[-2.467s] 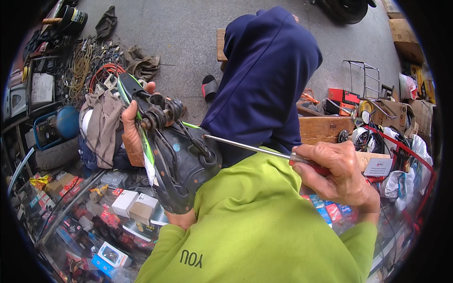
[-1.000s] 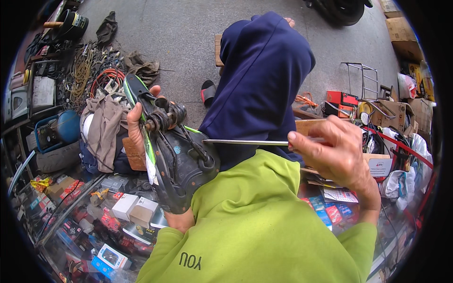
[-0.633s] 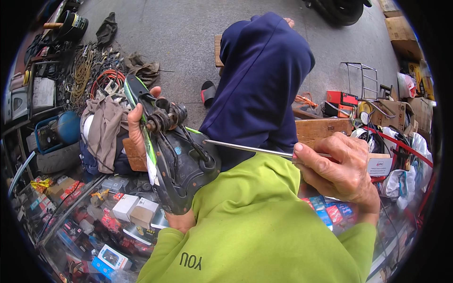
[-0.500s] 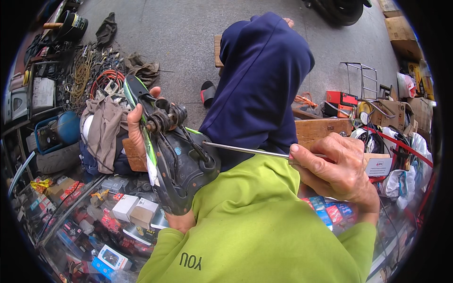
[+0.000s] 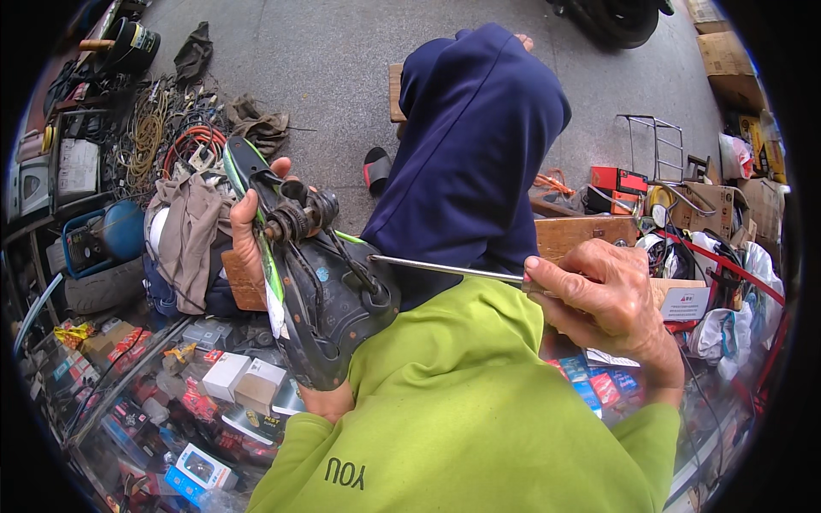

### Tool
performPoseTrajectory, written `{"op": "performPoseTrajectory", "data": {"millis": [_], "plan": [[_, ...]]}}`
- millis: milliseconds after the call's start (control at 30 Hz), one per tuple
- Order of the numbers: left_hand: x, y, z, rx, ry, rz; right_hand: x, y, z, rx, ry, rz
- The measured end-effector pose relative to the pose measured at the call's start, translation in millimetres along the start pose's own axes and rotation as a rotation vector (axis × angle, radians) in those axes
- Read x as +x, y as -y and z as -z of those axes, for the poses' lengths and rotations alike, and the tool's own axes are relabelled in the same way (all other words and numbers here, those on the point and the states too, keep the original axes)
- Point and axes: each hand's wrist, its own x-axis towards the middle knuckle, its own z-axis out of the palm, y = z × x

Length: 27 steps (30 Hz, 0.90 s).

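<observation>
The saddle is held underside up in the left hand, whose grip is wrapped around its narrow end from beneath, apparently so that the metal clamp is kept exposed. The saddle's wide end is rested against the green top, probably for steadiness. To the saddle's right, the screwdriver is clamped in the grip of the right hand, its handle mostly hidden; its shaft is pointed sideways, seemingly so that the saddle's edge can be reached, though whether the tip is lodged there cannot be told. Below and left of the saddle, small boxes are crowded at a table; whether under glass is unclear. Beyond the saddle, grey floor is seen, with tangled cables to its upper left and a tyre far to its upper right.
</observation>
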Motion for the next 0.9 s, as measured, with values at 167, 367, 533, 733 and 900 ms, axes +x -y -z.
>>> {"op": "performPoseTrajectory", "data": {"millis": [167, 367, 533, 733, 900], "plan": [[-0.1, 2.1, -0.5, -0.011, 0.041, -0.017, 1.4, 3.6, 1.7, -0.034, -0.010, 0.024], [-7.6, 7.2, -25.2, 0.065, -0.075, -0.107, 7.3, 11.1, 20.1, -0.149, 0.044, 0.225], [-6.5, 20.7, -40.8, 0.076, -0.043, -0.160, 7.2, 25.9, 27.2, 0.147, 0.305, -0.152], [-18.6, 16.5, -53.9, 0.071, -0.002, -0.039, 32.8, 11.1, 40.1, 0.692, 0.714, -0.645], [-14.3, 25.2, -58.4, 0.192, -0.009, -0.079, 28.6, -0.9, 29.6, 0.781, 0.662, -0.667]]}}
